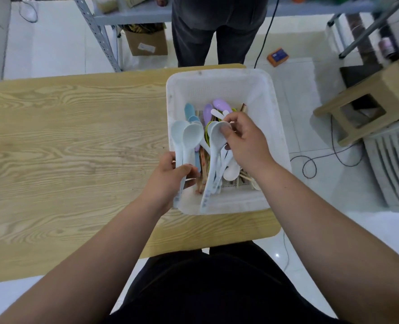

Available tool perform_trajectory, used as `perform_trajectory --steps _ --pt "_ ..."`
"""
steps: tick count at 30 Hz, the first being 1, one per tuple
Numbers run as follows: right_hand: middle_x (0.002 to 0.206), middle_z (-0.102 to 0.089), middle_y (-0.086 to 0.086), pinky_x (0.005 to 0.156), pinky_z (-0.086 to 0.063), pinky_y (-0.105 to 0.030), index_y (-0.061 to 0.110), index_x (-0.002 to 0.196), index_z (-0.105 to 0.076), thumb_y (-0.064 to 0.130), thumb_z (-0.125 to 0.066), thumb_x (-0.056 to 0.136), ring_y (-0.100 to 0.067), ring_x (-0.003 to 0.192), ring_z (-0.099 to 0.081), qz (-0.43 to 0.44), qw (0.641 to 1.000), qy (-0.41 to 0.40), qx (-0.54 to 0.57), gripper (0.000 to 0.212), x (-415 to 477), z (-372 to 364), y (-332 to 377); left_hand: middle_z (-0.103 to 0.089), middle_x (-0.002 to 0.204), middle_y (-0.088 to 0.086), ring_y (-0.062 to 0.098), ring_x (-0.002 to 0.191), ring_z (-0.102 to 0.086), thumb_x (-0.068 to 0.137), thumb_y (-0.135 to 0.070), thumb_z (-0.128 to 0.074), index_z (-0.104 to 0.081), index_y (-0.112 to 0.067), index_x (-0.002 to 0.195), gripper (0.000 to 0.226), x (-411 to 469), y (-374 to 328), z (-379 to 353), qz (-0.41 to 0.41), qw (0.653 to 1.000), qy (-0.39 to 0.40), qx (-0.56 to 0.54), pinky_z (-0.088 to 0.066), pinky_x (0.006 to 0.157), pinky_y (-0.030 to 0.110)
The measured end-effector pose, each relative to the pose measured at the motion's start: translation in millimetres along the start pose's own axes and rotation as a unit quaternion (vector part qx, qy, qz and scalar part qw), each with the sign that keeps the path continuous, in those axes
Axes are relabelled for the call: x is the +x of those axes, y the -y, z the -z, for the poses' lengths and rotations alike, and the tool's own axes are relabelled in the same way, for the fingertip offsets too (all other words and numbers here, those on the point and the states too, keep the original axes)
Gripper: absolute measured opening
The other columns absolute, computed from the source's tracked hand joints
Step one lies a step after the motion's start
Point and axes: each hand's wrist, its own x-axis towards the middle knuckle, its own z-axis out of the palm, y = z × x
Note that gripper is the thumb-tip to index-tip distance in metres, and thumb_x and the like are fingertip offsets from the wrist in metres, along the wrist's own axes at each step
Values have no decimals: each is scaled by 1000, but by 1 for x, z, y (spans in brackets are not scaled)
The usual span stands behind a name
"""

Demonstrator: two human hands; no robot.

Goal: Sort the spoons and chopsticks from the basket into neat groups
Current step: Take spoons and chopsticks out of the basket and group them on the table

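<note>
Gathering white plastic spoons point(186, 137): left hand point(170, 175) grips two at nine o'clock in the white perforated basket point(217, 76); right hand point(246, 142) pinches a third spoon point(213, 137) by its bowl, probably to join them next.

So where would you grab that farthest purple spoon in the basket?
Probably by its bowl, pinched across the rim from above. The farthest purple spoon lies on top at the far end of the basket, with its bowl exposed and its handle buried out of sight.
</note>
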Motion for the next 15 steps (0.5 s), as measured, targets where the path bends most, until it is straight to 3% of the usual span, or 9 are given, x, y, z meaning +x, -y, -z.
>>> perform_trajectory --steps 3,7,8,12,14,15 --pt "88 -65 13 72 -51 -26 41 89 -53 26 -58 100 -7 76 -61 7 1000 -8 -6 19 -20 -6 2 -70 109 22 38 96 -72 99 -1 -54 -50 -8 121 24 -19 4 -14 11 999 46 -28 -60 81 49" --pt "84 -63 15 73 -55 -33 39 88 -55 28 -61 98 -12 77 -65 -5 999 -38 21 16 -46 -2 -2 -71 101 19 32 84 -74 102 -5 -51 -47 -8 119 18 -54 15 -28 -22 998 51 21 -60 73 41" --pt "84 -64 12 72 -53 -30 39 88 -55 28 -61 98 -14 76 -64 -7 999 -29 25 16 -52 -1 -2 -72 98 16 32 83 -74 101 -5 -51 -47 -8 117 17 -62 18 -31 -31 998 43 35 -59 71 39" --pt "94 -65 -1 59 -47 -14 29 107 -58 29 -58 100 -7 74 -63 -51 993 55 96 7 -82 -4 -2 -76 95 5 27 81 -74 100 -2 -52 -48 -8 118 19 -103 36 -37 -31 999 -16 19 -58 68 33" --pt "108 -64 3 72 -52 -14 28 125 -53 37 -58 97 7 84 -62 -109 970 142 164 29 -98 -14 -3 -75 99 7 26 80 -73 101 -2 -51 -49 -7 120 20 -124 49 -35 -26 999 -42 -10 -58 71 35" --pt "115 -64 4 82 -54 -23 29 128 -52 41 -60 95 3 95 -63 -137 954 185 192 37 -106 -22 -4 -75 100 8 26 80 -72 101 -2 -51 -49 -7 120 20 -133 54 -32 -28 998 -54 -15 -58 73 37"
